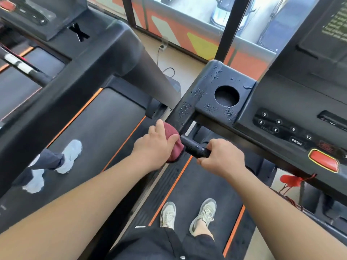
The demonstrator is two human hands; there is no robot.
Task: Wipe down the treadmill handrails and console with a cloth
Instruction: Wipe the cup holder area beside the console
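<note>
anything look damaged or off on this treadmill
Yes: the black plastic cup-holder block and the black handrail just below it are speckled with shiny raised blotches, either spray droplets or peeling coating; I cannot tell which.

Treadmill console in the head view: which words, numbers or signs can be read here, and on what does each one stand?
"3", on the console keypad.
"6", same keypad.
"9", same keypad.
"12", same keypad.
"PROG", same keypad.
"X", large mark on the neighbouring treadmill.
Green text on the display: too blurred to read.
Red print above the red button: too blurred to read.
</note>
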